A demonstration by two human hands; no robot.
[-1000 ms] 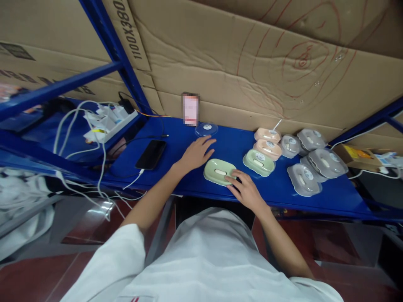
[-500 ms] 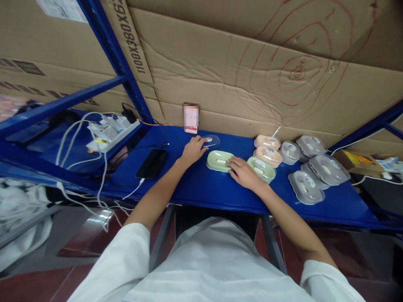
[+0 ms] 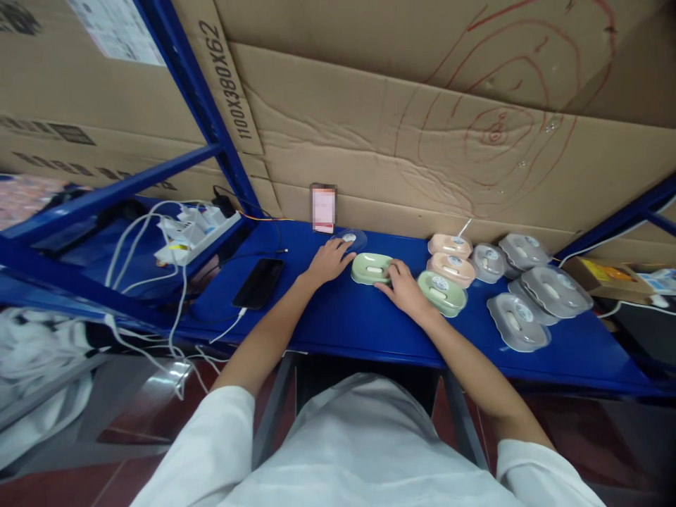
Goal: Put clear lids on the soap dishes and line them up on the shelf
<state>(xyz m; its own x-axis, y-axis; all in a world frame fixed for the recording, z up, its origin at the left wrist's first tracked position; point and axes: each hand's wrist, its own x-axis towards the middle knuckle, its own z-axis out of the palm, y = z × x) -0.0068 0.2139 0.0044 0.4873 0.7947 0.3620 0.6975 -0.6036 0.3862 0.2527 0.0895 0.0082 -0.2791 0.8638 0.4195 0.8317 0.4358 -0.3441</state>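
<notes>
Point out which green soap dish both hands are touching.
The left green soap dish, between left hand and right hand; the other green dish lies right of the hands.

A blue shelf [image 3: 338, 324] is carrying everything — its surface is running left to right against a cardboard wall [image 3: 401, 162]. Lying on it from the left: a white power strip [image 3: 198, 229] with trailing cables, a black phone [image 3: 258, 282] face up, a clear lid [image 3: 348, 239], and a green soap dish [image 3: 370, 267]. Further right, another green dish [image 3: 442, 292], 2 peach dishes [image 3: 450, 257] and 5 grey dishes [image 3: 528, 285] are sitting close together — some overlapping.
</notes>
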